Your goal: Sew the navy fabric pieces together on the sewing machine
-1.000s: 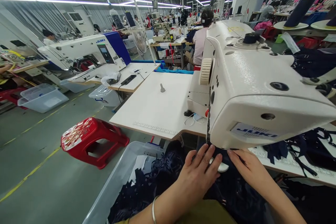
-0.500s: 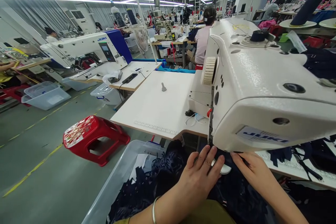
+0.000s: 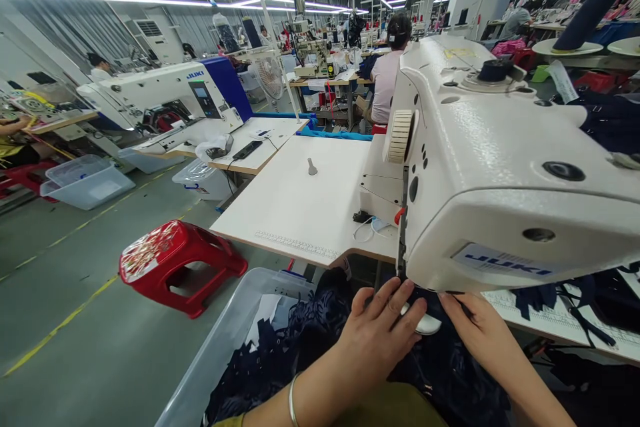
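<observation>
Navy fabric (image 3: 455,360) under left hand (image 3: 383,327); right hand (image 3: 474,321) apparently pinching.

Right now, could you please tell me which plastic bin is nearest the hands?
The bin of navy fabric beside the left hand; the other bins stand farther off, left.

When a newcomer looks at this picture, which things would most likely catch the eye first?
Probably the large white sewing machine on the right, with the left hand and right hand at dark blue cloth below its near end. Next, perhaps, the bright red stool on the floor at left, near a clear plastic bin holding dark strips.
</observation>
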Available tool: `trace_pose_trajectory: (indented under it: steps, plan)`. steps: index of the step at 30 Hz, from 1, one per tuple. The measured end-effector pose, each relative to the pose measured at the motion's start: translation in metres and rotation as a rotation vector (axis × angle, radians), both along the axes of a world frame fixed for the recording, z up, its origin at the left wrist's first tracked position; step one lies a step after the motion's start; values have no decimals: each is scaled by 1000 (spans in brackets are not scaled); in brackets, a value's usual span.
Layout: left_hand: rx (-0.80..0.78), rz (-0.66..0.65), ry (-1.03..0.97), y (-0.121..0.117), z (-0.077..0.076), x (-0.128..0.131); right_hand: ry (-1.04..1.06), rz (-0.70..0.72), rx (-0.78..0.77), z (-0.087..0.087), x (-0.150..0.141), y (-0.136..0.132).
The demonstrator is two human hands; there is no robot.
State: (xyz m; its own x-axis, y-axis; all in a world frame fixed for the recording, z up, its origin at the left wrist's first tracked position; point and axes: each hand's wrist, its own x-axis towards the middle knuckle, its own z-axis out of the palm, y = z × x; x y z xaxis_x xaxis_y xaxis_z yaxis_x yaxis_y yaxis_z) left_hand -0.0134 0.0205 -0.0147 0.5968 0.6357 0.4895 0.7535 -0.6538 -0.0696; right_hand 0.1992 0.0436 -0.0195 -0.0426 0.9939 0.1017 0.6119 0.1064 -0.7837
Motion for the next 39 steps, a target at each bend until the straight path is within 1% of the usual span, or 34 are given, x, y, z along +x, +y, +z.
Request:
trace_pose_trajectory:
  steps: [5,12,19,25,29,31,39]
  plan:
    - [23,13,29,-2,-4,2,22,-111,33,-3,-9,-2]
    - [40,21,22,-4,-6,4,99,-162,-12,-1,-17,-3]
    - [68,52,31,-7,-8,7,122,-151,-58,-4,-17,-3]
    - [79,56,32,-8,-7,8,96,-143,-31,-5,-14,-2]
    - [100,67,50,-9,-8,9,57,-124,-98,-6,-12,-2]
    - [100,70,69,-10,-9,10,40,-129,-107,-7,-11,-2]
    - [92,73,81,-11,-12,10,7,-115,-68,-4,-13,-2]
